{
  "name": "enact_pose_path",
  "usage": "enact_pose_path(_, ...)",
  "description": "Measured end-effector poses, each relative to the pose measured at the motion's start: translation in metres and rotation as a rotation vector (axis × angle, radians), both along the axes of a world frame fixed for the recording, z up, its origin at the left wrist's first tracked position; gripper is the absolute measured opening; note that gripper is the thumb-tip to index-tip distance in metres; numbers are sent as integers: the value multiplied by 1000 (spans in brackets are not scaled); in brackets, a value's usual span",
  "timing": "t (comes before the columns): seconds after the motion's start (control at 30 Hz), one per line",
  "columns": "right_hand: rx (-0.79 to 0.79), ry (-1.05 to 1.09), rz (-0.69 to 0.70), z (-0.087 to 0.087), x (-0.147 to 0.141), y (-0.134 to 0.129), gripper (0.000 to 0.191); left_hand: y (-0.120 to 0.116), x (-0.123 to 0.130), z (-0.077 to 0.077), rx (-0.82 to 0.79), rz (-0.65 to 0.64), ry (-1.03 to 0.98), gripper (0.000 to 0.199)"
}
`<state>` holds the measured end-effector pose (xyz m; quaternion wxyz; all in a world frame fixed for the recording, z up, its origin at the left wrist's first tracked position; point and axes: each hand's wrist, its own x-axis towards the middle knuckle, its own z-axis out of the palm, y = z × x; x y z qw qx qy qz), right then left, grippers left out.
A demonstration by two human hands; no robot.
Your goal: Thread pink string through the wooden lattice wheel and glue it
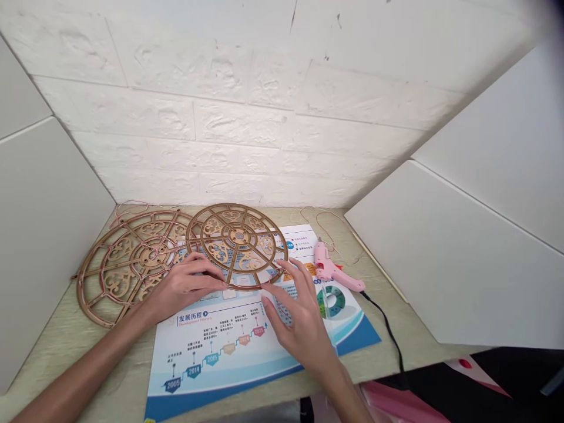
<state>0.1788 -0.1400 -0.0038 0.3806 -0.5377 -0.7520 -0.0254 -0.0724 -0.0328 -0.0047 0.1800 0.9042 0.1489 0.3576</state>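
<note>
A round openwork disc (239,236), brown with gold scrolls between its spokes, lies at the middle, partly over a larger disc. My left hand (189,283) has its fingers closed on the near rim, left of centre. Across from it, my right hand (302,320) has curved fingertips on the near right rim, with the thumb below the edge. A thin reddish wire runs along part of this rim. The larger openwork disc (152,257) at the left carries similar wire; my left hand and forearm hide part of it.
A pink glue gun (328,269) lies on the right with its black cord (390,326) running off the front edge. Under the disc is a printed sheet (207,335). Loose thin wires (328,232) lie at the back. A white brick wall (247,129) and white side panels enclose the table.
</note>
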Motion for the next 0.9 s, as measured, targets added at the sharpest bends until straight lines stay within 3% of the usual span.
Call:
enact_pose_path(0.3, -50, -180, 203, 8, 31, 12, 30, 0, -2, 10, -71, 5, -1, 17)
enact_pose_path(0.4, -23, -150, 203, 10, 31, 11, 33, 0, -2, 11, -70, 10, -3, 17)
enact_pose_path(0.63, -89, -89, 183, 10, 39, 16, 19, 1, -2, 10, -59, 14, -1, 19)
enact_pose_path(0.77, -97, 44, 152, 11, 50, 24, 31, 1, -3, 9, -85, 9, -12, 17)
enact_pose_path(0.9, -149, 11, 186, 10, 58, 33, 32, 1, -2, 10, -79, 7, -3, 18)
